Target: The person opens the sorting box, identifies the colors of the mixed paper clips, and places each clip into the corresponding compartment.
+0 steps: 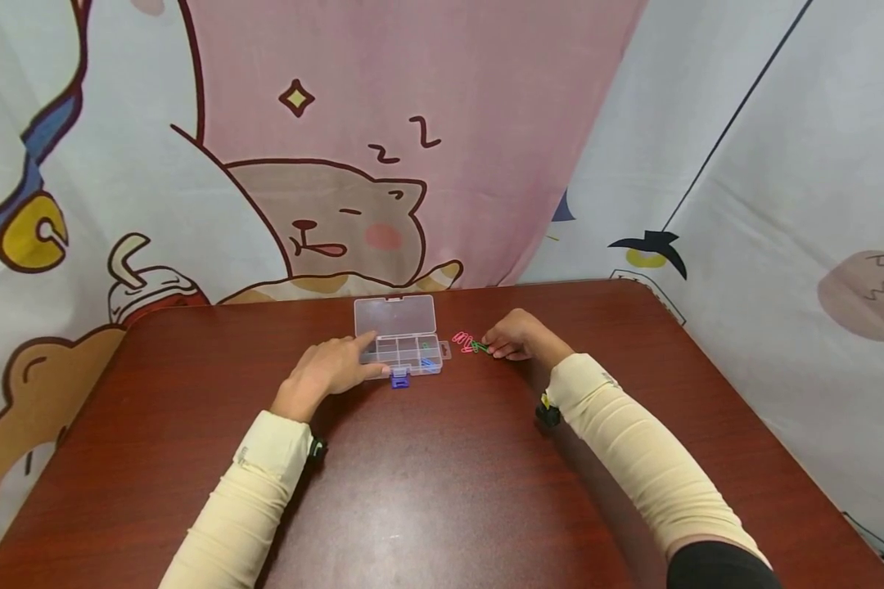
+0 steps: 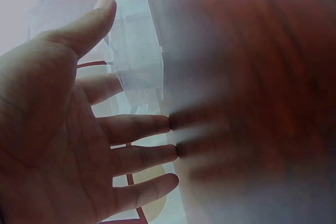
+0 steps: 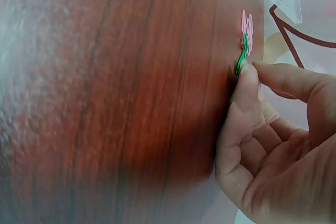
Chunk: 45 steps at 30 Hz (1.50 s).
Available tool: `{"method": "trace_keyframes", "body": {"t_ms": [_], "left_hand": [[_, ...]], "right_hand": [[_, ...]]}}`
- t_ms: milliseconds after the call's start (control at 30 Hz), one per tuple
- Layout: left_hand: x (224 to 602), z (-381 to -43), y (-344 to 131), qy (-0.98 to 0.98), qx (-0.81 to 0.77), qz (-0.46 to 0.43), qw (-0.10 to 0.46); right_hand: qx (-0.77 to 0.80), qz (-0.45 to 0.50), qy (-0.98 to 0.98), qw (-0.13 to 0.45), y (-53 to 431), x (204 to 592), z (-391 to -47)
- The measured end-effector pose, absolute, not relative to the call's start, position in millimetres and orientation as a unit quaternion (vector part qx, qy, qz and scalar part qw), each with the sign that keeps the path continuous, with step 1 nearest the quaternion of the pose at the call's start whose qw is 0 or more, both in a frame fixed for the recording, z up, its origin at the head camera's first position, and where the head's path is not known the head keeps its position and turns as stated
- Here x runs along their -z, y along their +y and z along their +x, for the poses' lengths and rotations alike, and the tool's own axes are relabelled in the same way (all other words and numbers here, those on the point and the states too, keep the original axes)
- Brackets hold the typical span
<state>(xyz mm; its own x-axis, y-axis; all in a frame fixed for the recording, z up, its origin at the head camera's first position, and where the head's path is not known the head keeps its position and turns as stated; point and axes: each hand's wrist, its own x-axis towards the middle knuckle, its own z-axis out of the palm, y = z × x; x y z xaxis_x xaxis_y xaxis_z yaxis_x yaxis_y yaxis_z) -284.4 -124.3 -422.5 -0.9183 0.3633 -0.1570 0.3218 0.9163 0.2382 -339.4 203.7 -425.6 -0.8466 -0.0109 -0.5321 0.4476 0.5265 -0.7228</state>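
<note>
A clear plastic compartment box (image 1: 399, 353) lies on the table with its lid (image 1: 394, 317) raised toward the back. Blue paper clips (image 1: 428, 364) sit in a front right compartment. My left hand (image 1: 330, 368) rests at the box's left end, thumb along the front wall, index finger at the lid side, the other fingers straight in the left wrist view. To the right of the box lies a small group of pink paper clips (image 1: 462, 339). Beside them, my right hand (image 1: 519, 335) pinches a green paper clip (image 3: 241, 61) between thumb and index finger, low over the tabletop.
A blue latch (image 1: 400, 379) sticks out from the box's front edge, and a clear hanging tab (image 1: 445, 350) from its right side. The dark red wooden table (image 1: 412, 491) meets a printed cloth (image 1: 530, 164) at the back.
</note>
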Motion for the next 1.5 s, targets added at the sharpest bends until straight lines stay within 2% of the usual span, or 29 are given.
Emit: {"method": "trace_keyframes", "body": {"t_ms": [300, 667, 967, 1367, 1500], "left_hand": [[422.5, -283.1, -125.2, 0.974, -0.105, 0.177, 0.096], [422.4, -283.6, -125.2, 0.974, -0.104, 0.181, 0.09], [421.6, -283.4, -125.2, 0.974, -0.102, 0.18, 0.094], [420.2, -283.7, -124.6, 0.974, -0.103, 0.179, 0.094], [422.1, -283.4, -124.4, 0.974, -0.108, 0.175, 0.094]], "right_hand": [[0.364, 0.091, 0.91, 0.175, 192.8, 432.1, -338.4], [0.273, 0.09, 0.943, 0.166, 183.5, 423.8, -338.5], [0.212, 0.106, 0.962, 0.137, 175.5, 420.8, -334.4], [0.214, 0.096, 0.961, 0.145, 176.5, 420.4, -336.4], [0.294, 0.098, 0.935, 0.172, 182.7, 426.2, -338.6]]}}
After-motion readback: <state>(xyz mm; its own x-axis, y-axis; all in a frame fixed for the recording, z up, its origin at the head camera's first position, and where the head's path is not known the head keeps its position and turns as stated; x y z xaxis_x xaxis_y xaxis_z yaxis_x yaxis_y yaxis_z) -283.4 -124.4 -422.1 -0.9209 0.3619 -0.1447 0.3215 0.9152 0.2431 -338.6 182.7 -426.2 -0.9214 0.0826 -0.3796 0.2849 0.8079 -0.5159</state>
